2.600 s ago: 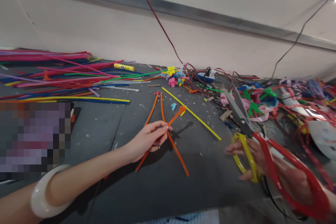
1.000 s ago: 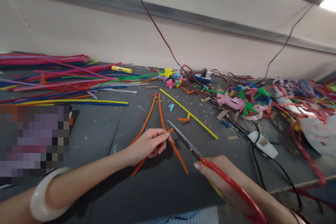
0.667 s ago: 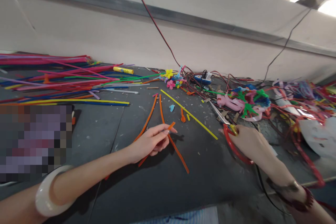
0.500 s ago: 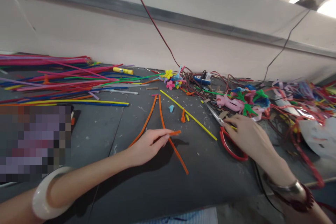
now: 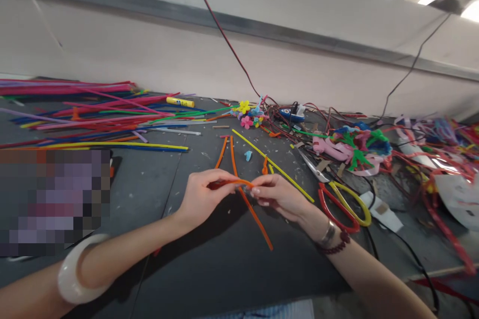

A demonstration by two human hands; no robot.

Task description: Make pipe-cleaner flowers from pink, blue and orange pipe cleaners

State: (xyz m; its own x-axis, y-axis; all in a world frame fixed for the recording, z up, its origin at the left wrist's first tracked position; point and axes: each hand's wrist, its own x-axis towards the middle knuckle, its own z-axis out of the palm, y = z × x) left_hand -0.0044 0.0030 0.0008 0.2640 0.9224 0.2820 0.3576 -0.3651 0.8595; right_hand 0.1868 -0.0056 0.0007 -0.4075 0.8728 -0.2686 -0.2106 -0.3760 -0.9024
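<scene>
A short orange pipe cleaner [image 5: 244,181] arches between my two hands above the dark table. One end is pinched in the fingers of my left hand [image 5: 207,194], and the fingers of my right hand [image 5: 280,197] close on the other end. Beneath and behind them a long orange strip [image 5: 256,216] lies on the table, with another orange strip [image 5: 221,152] slanting off beside it, partly hidden by my left hand. Scissors [image 5: 339,204] with red and yellow handles lie on the table to the right of my right hand, untouched.
A yellow strip [image 5: 277,168] lies diagonally behind my right hand. Bundles of coloured pipe cleaners [image 5: 93,119] and a yellow tube [image 5: 180,102] are at the back left. Small flowers [image 5: 246,114], tangled wires and a pink-and-green piece [image 5: 359,149] sit farther back and right. A pixelated patch covers the left.
My right hand has left the scissors and moved left to the orange piece, taking its end. The scissors now lie free. The short orange piece is now bent in an arch.
</scene>
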